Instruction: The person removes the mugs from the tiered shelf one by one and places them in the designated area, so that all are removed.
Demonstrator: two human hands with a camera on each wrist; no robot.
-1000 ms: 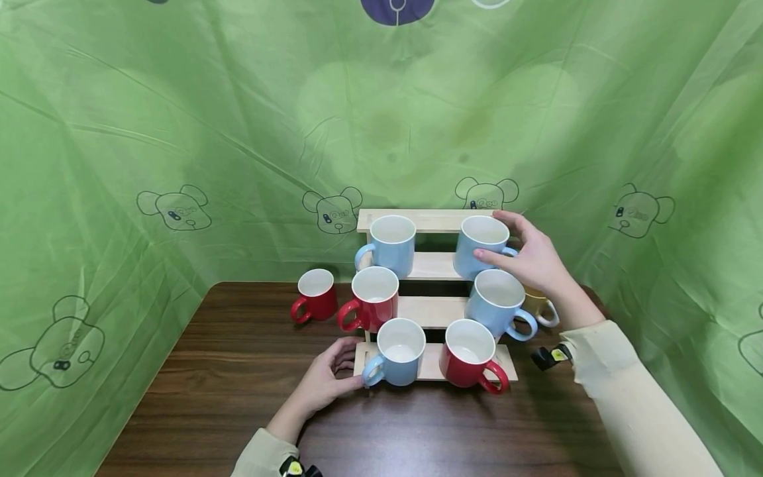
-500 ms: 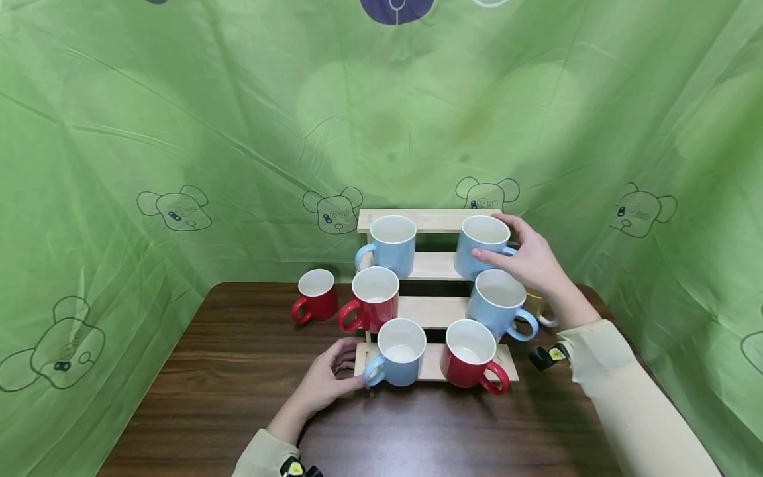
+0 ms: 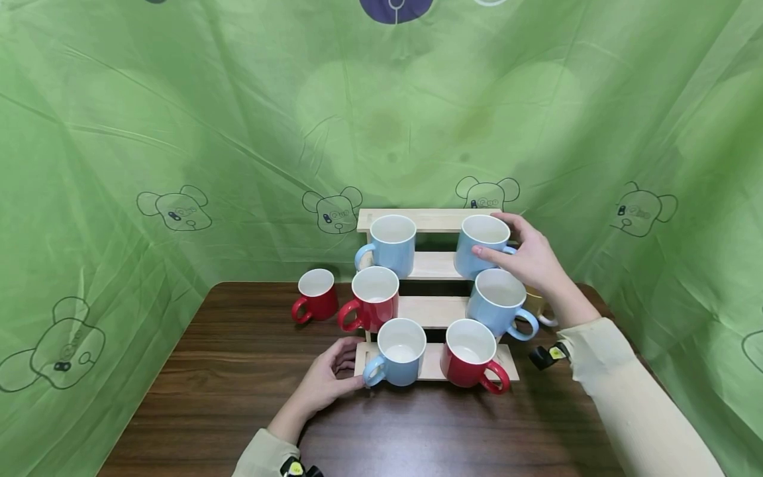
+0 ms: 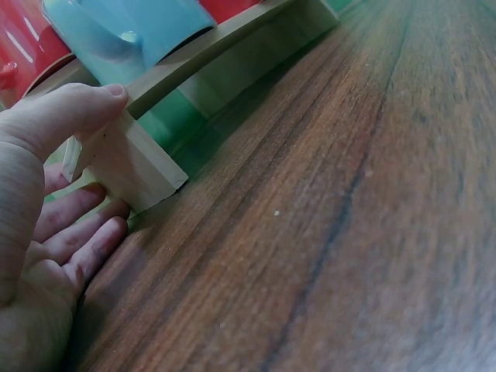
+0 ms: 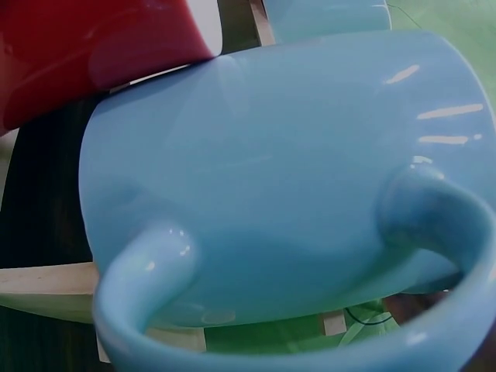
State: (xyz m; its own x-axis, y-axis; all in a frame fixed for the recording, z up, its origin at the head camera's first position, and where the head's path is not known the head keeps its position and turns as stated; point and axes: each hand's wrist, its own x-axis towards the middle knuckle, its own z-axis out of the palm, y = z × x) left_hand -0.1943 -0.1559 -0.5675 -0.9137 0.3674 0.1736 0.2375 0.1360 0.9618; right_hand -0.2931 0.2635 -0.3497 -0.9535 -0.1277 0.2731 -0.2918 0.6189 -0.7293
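Observation:
A tiered wooden rack (image 3: 433, 311) bears blue and red mugs. My left hand (image 3: 324, 380) grips the left end of its lowest shelf; in the left wrist view the thumb (image 4: 93, 101) lies on the shelf's edge and the fingers are down beside the wooden leg (image 4: 136, 167). At the upper right, my right hand (image 3: 532, 260) holds a light blue mug (image 3: 469, 246), thumb across its front and fingers around its far side. Below that stands another blue mug (image 3: 491, 306), whose handle fills much of the right wrist view, where my right hand is out of sight.
A red mug (image 3: 322, 303) stands on the brown table (image 3: 238, 371) left of the rack. Behind my right forearm, a yellow mug (image 3: 532, 301) is partly hidden. Green printed cloth (image 3: 250, 132) hangs close behind the rack and on both sides.

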